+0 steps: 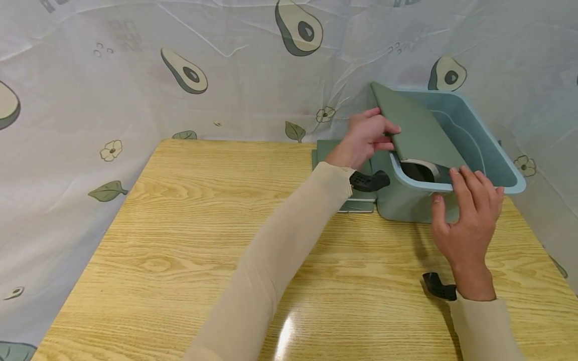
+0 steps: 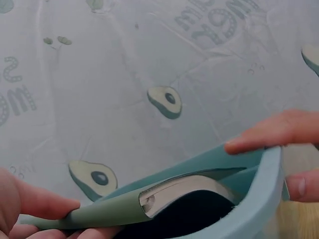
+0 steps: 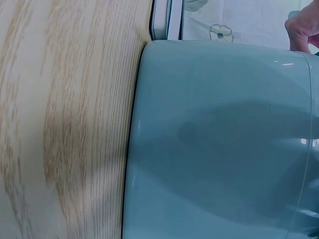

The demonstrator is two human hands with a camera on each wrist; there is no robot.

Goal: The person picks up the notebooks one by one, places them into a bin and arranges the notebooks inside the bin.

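Observation:
A green soft-covered book (image 1: 420, 125) lies tilted across the left part of a light blue plastic bin (image 1: 489, 145). My left hand (image 1: 363, 135) pinches the book by its spine edge, thumb on the cover and fingers beneath. The left wrist view shows the page block of the book (image 2: 172, 194) bowed over the dark inside of the bin. At the bin's near rim, my right hand (image 1: 471, 220) has its fingers over the top, beside the book's near corner, and its thumb against the outer wall.
Left of the bin, partly behind my left wrist, several green books (image 1: 358, 205) are stacked on the wooden table (image 1: 203, 215). A curtain (image 1: 244, 65) printed with avocados hangs right behind the table. Black wrist mounts stick out from both sleeves.

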